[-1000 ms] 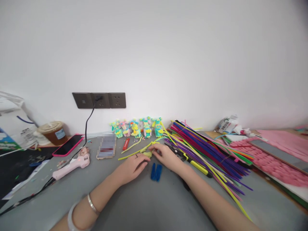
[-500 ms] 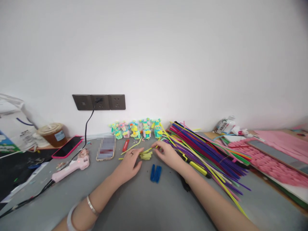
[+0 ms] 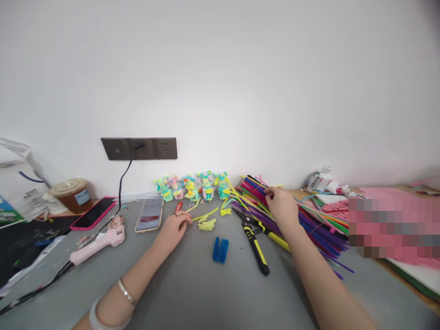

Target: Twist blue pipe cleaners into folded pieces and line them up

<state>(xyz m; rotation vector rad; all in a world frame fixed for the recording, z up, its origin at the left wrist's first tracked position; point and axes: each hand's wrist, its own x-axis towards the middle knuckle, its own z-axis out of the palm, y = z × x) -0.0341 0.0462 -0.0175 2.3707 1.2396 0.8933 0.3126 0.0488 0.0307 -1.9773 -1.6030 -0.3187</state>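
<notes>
Pipe-cleaner bundle (image 3: pixel 316 228) beneath right hand (image 3: pixel 283 210); yellow stem (image 3: pixel 213 211) by left hand (image 3: pixel 174 225).

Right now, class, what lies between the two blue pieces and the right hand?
In the head view, the yellow-and-black pliers lie between the blue pieces and the right hand, with some coloured stems nearer the hand.

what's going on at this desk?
A person is working with pipe cleaners. Their right hand is on the multicolored bundle; their left hand is by the end of a yellow strip, grip unclear. A folded yellow clump, blue folded pieces and pliers lie between the hands. Five small figures stand in a row behind.
</notes>
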